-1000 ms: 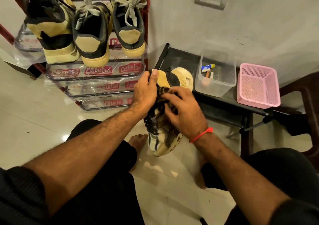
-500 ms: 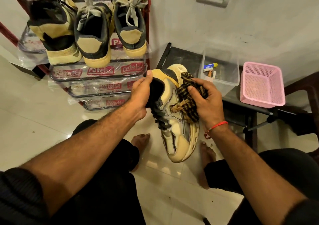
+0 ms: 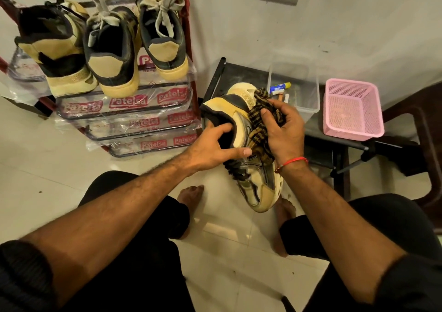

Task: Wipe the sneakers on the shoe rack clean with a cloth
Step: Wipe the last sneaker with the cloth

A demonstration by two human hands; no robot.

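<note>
A seated person holds a yellow-and-black sneaker [image 3: 257, 168] above the tiled floor, toe toward them and heel away. The left hand [image 3: 215, 147] grips the sneaker at its collar, fingers reaching into the opening and thumb laid along the side. The right hand [image 3: 284, 132] clutches a striped brown-and-black cloth [image 3: 259, 122] bunched against the sneaker's side near the heel. Three more sneakers [image 3: 112, 53] stand heels outward on the plastic-wrapped shoe rack [image 3: 124, 107] at left. A pink basket [image 3: 352, 110] and a clear plastic tub [image 3: 303, 96] sit on the dark worktop [image 3: 239, 74].

glossy tiled floor [image 3: 35, 180], checked woven cloth [image 3: 259, 122], pink perforated plastic basket [image 3: 351, 129], clear plastic-wrapped metal rack [image 3: 124, 117].
</note>
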